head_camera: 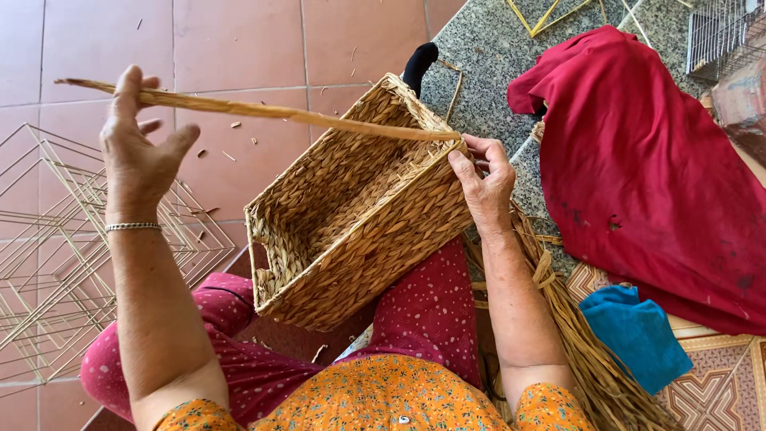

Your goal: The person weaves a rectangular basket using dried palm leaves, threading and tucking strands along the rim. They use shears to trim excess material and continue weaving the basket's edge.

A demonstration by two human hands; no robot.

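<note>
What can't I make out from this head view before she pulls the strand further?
- Where the strand joins the basket: hidden behind the right hand at the rim.
- Grip of the left hand: seen from the back, its palm side is hidden.
- Basket's floor: in shadow behind the near wall.
- Dark object behind the basket: mostly covered.
- Wire cage: cut off by the top right edge.

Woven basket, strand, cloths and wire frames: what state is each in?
Woven basket: tilted on the lap, open, empty.
Strand: pulled taut between both hands.
Left hand: gripping the strand.
Right hand: pinching the basket rim.
Red cloth: crumpled.
Wire frames: bare, unwoven.
</note>
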